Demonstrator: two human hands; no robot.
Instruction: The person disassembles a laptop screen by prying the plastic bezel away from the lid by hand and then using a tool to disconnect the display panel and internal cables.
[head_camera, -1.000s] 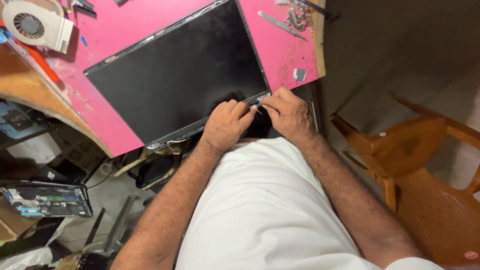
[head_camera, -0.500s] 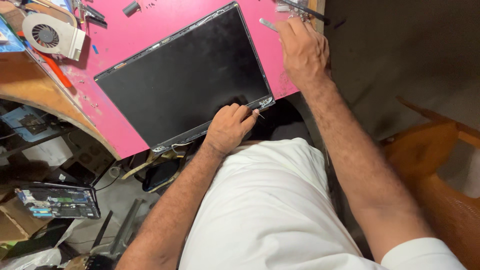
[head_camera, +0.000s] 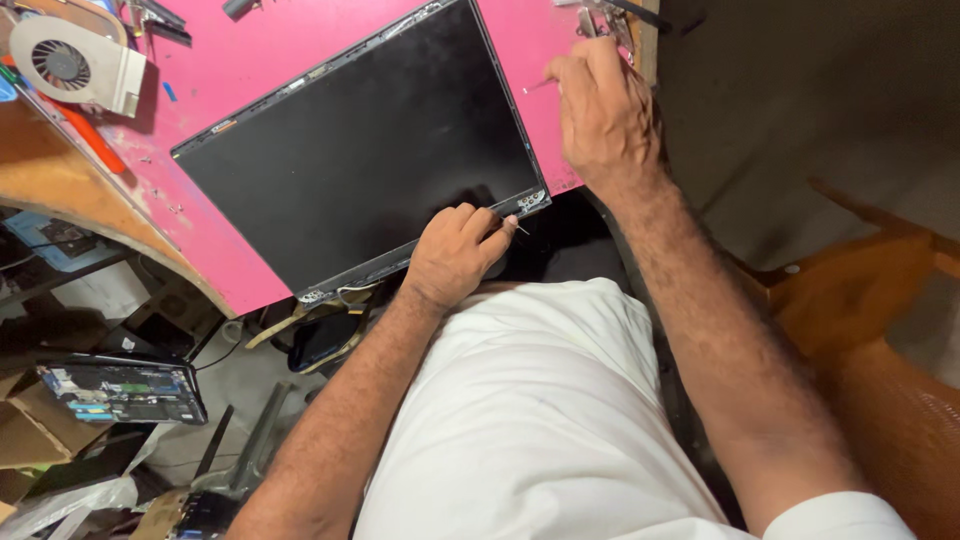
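A black laptop screen panel lies flat on a pink table top, with metal hinge brackets at its near corners. My left hand curls over the panel's near edge close to the right hinge, and a thin metal tip pokes out by its fingers. My right hand is stretched to the table's far right side, past the panel's right edge. Its fingers are closed on a thin metal tool, only the tip of which shows.
A white cooling fan and an orange-handled tool lie at the table's left end. Small metal parts sit at the far right. An opened laptop base lies on the floor at left. An orange chair stands to my right.
My right hand left the panel's near right corner and reached to the table's far right side, where it closed on the thin tool. My left hand stayed on the panel's near edge.
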